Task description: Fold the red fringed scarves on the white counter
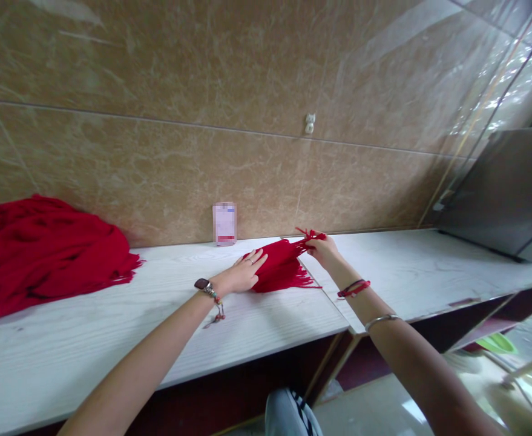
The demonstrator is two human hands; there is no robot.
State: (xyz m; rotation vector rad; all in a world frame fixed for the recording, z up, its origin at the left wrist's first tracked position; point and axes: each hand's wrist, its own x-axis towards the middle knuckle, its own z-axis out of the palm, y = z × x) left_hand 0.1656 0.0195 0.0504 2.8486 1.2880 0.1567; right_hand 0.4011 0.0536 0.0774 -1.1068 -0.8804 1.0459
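On the white wood-grain counter lies a red fringed scarf, folded into a small bundle. My left hand rests on its left end with the fingers stretched out over the cloth. At the far right corner my right hand pinches the scarf's fringe and lifts it a little off the counter. Loose tassels hang from the right edge of the fabric. The underside of the scarf is hidden.
A large heap of red fringed cloth lies on the counter at the left. A phone leans against the brown tiled wall. At the far right stands a grey metal box-like appliance. Open shelves sit below the counter.
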